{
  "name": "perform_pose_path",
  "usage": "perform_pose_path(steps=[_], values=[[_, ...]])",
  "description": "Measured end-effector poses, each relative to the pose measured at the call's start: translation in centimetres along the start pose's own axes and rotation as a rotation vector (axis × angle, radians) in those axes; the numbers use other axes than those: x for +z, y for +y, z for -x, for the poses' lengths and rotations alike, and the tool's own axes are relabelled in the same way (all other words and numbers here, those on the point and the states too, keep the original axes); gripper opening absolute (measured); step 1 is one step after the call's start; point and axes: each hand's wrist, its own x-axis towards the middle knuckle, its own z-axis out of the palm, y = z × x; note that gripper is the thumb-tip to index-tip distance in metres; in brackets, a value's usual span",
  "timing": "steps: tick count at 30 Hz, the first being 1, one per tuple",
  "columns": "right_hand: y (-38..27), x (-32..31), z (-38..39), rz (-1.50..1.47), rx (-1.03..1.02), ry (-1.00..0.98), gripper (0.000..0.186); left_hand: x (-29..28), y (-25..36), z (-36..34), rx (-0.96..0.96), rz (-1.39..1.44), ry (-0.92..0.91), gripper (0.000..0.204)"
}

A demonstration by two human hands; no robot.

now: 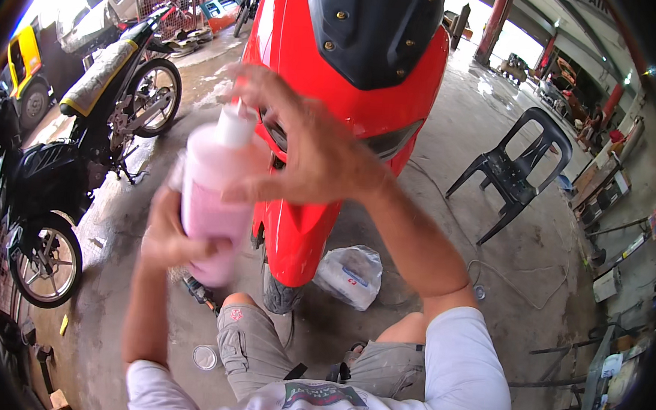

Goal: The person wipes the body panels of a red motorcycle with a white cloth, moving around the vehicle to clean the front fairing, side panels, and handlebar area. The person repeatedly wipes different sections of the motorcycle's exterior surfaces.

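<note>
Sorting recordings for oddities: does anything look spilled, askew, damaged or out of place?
Nothing looks plainly damaged; the pink bottle is just motion-blurred. A white bag lies loose on the floor beside the red scooter, which looks untidy. The bright patch farther back on the right could be water or glare.

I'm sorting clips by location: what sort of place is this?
Probably a vehicle workshop: a red motorbike stands straight ahead, a black motorbike is parked at left, and the floor looks like concrete.
</note>
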Motion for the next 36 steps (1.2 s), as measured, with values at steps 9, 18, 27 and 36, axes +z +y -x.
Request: perform_pose_path(steps=[9,18,27,36], values=[[10.3,-5.1,1.6,0.868,0.065,0.391,0.122,-11.4,13.7,-16.8,0.643,-1.891,0.147,0.094],[11.7,-2.7,3.5,1.101,0.067,0.437,0.109,-6.8,19.1,-22.2,0.545,-2.100,0.206,0.050],[11.5,-3.2,3.6,1.146,0.081,0.424,0.099,-13.4,13.3,-29.8,0.768,-1.886,0.168,0.071],[11.3,-3.4,3.2,1.176,0.072,0.382,0.097,-18.0,-1.5,-26.0,0.579,-1.100,0.617,0.097]])
